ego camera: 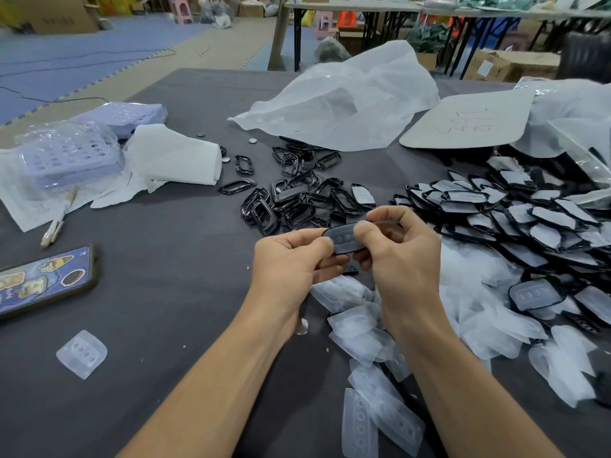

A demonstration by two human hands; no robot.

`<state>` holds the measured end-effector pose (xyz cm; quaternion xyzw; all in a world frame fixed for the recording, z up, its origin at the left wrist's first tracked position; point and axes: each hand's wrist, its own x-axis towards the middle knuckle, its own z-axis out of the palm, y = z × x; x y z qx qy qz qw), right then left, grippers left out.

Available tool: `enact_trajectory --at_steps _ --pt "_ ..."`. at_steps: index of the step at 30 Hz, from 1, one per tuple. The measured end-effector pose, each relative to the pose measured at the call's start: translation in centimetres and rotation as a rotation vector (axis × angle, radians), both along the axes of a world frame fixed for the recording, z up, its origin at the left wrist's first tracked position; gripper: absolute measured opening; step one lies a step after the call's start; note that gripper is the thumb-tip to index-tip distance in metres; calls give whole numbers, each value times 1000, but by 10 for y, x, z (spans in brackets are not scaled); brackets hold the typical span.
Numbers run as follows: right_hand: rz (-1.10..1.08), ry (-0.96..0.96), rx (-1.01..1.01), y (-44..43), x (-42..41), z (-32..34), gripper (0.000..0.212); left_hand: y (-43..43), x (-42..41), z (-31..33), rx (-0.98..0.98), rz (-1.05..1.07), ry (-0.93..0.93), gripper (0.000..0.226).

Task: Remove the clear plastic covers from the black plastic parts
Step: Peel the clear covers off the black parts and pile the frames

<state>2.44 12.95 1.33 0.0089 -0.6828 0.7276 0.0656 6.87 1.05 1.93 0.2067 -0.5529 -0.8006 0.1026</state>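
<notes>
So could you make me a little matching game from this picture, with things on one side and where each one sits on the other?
Things:
1 phone
2 bare black frames
3 lone clear cover
4 covered black part

Places:
A gripped by left hand and right hand
B alone, front left
C far left edge, decorated side up
D heaped in the middle

Pairs: 1-C, 2-D, 3-B, 4-A

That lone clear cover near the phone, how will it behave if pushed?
The clear cover looks thin and moulded, so probably light and slightly springy. Lying flat on the grey tablecloth, it likely slides, not rolls.
</notes>
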Motion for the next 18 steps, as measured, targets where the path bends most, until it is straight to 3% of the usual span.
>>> enact_trajectory --at_steps 11,18 --pt "21 36 68 2 -2 -1 24 3 -1 1 -71 -31 30 18" --pt "26 73 100 2 -3 -1 22 -2 1 2 -73 -93 13 39"
